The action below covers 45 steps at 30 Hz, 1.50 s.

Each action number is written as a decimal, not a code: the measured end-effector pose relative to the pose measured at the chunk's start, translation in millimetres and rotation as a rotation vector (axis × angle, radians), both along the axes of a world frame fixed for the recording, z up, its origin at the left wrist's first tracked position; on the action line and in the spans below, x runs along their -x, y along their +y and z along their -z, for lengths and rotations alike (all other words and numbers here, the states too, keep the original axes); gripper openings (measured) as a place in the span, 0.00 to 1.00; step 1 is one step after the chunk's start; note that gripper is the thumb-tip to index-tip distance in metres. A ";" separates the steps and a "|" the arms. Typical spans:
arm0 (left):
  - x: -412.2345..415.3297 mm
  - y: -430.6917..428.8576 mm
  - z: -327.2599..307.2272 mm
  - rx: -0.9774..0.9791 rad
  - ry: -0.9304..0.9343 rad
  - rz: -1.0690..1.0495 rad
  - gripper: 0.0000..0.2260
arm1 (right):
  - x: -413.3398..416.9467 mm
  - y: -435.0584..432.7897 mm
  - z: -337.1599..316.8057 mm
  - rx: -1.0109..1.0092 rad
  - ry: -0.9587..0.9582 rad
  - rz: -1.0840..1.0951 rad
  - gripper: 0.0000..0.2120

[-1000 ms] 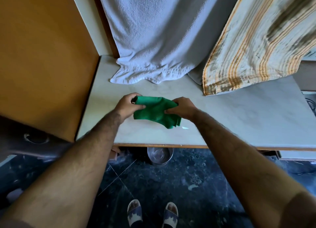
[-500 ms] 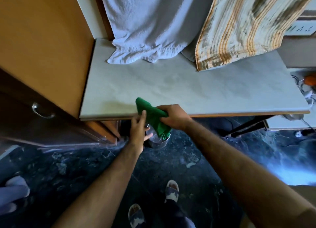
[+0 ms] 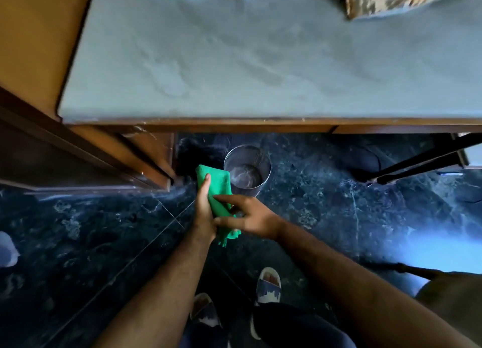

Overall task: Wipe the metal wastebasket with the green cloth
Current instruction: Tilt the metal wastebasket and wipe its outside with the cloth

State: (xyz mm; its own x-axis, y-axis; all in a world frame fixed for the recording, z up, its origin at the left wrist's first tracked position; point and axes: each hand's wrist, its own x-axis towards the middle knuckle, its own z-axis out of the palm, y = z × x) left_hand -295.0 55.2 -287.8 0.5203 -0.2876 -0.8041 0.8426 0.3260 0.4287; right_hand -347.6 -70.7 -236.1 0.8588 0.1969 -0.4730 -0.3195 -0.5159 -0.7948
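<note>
- The green cloth had left the bench, where both hands were folding it a second earlier, and now hung low over the dark floor, just beside the metal wastebasket.
- The left hand grasped the cloth, thumb laid along its upper face, with a loose corner trailing below the wrist.
- The right hand had given up its earlier pinch; its fingers were spread and released, only the fingertips touching the cloth's edge.
- The wastebasket stood upright on the floor under the bench's front edge, open mouth up and apparently empty.
- By my judgement the cloth had been handed to one hand, freeing the right to steady the wastebasket; no wiping had started yet.
</note>
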 end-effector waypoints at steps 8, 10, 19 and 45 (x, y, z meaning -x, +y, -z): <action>-55.9 41.2 182.7 -0.122 -0.115 -0.070 0.27 | -56.0 -33.2 180.6 0.430 -0.166 0.191 0.18; -71.4 42.7 220.5 -0.157 -0.141 -0.067 0.23 | -77.9 -30.1 224.0 0.514 -0.174 0.148 0.22; -129.2 20.1 322.7 -0.297 -0.257 -0.010 0.21 | -134.1 6.1 334.7 0.636 -0.182 0.235 0.13; -91.3 -75.9 386.4 -0.812 -0.924 0.498 0.29 | -89.9 -77.5 328.9 0.073 -0.270 0.742 0.06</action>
State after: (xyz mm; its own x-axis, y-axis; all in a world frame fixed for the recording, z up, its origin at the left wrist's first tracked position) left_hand -203.7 -20.7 -674.2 0.9451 -0.2147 -0.2462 0.0914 -0.5500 0.8302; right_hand -257.7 -148.3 -564.9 0.8405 -0.4952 -0.2197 -0.4017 -0.2976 -0.8660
